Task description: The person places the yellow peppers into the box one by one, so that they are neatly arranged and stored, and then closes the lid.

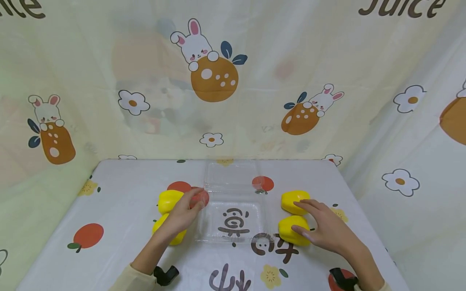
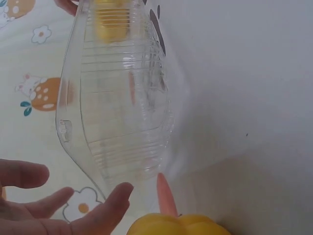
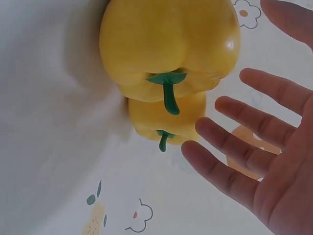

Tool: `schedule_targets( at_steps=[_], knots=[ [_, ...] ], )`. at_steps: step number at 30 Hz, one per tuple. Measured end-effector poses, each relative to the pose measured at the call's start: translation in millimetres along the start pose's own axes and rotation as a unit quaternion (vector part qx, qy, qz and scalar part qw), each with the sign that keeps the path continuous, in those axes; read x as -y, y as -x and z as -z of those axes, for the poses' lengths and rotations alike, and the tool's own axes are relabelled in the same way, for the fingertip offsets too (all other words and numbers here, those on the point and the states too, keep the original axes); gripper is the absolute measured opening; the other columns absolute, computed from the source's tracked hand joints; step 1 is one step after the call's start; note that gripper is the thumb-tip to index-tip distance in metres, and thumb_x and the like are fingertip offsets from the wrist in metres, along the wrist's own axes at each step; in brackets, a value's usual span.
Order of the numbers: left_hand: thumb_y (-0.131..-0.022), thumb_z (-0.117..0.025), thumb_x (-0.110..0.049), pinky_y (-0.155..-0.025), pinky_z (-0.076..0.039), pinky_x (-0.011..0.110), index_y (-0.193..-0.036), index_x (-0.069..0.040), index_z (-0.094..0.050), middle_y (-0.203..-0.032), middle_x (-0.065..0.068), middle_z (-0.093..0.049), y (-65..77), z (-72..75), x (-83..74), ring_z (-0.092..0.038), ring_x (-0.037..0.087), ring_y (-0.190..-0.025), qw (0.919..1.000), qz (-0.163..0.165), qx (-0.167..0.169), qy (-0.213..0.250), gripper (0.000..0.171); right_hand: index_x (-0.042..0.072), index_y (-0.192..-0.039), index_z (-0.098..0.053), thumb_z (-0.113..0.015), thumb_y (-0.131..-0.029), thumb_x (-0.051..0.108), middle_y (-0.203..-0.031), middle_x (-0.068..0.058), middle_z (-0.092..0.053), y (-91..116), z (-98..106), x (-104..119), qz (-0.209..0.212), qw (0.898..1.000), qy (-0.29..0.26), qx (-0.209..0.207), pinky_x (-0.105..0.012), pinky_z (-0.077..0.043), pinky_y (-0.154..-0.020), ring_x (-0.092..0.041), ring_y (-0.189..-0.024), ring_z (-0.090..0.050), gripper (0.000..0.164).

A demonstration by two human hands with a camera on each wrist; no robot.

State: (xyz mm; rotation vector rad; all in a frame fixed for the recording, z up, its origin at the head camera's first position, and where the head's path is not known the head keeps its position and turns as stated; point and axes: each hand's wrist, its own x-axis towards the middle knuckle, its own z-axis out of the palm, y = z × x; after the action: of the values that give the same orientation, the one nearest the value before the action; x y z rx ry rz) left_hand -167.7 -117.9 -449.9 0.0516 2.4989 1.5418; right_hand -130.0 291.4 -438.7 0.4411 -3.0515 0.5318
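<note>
Yellow pepper [image 1: 292,231], long axis sideways, stem [image 3: 170,97] rightward, beside loose-fingered right hand [image 1: 326,227], left hand [image 1: 183,214] likewise

You had a pale cloth backdrop [image 1: 265,89] facing you, printed with white rabbits [image 1: 195,49], orange-brown fruits [image 1: 214,85], white flowers [image 1: 134,102] and the word "Juice" [image 1: 402,7], while your white-covered table [image 1: 125,202] bore printed red fruits [image 1: 88,235], yellow flowers [image 1: 270,276] and dark lettering [image 1: 233,279].
</note>
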Motion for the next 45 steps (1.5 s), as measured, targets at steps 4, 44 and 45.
schedule_targets(
  at_steps=[4,44,45],
  knots=[
    [-0.108,-0.056,-0.016,-0.115,-0.049,0.062,-0.158,-0.017,-0.046,-0.166,0.013,-0.044,-0.1,-0.9,3.4,-0.048,0.042,-0.148,0.9998,0.002,0.006,0.020,0.051,0.015,-0.144,-0.065,-0.082,-0.087,0.056,-0.148,-0.019,-0.062,1,-1,1,-0.017,1.000,0.000,0.017,-0.071,-0.049,-0.107,-0.046,-0.133,-0.059,0.071],
    [-0.102,-0.051,0.008,-0.125,-0.032,0.065,-0.166,-0.004,-0.030,-0.172,0.017,-0.035,4.6,-8.6,11.2,-0.033,0.044,-0.159,0.9982,0.002,0.040,0.044,0.069,0.016,-0.144,-0.064,-0.089,-0.083,0.045,-0.151,-0.021,-0.059,5,-20,-13,-0.003,0.995,-0.080,0.057,-0.072,-0.049,-0.108,-0.046,-0.134,-0.059,0.072],
    [-0.101,-0.051,0.008,-0.125,-0.032,0.065,-0.166,-0.003,-0.030,-0.172,0.017,-0.035,4.3,-8.6,11.6,-0.033,0.044,-0.159,0.9983,0.001,0.041,0.041,0.069,0.016,-0.144,-0.064,-0.089,-0.083,0.044,-0.151,-0.021,-0.059,5,-20,-13,-0.002,0.995,-0.080,0.055,-0.072,-0.049,-0.108,-0.046,-0.134,-0.059,0.072]
  ],
)
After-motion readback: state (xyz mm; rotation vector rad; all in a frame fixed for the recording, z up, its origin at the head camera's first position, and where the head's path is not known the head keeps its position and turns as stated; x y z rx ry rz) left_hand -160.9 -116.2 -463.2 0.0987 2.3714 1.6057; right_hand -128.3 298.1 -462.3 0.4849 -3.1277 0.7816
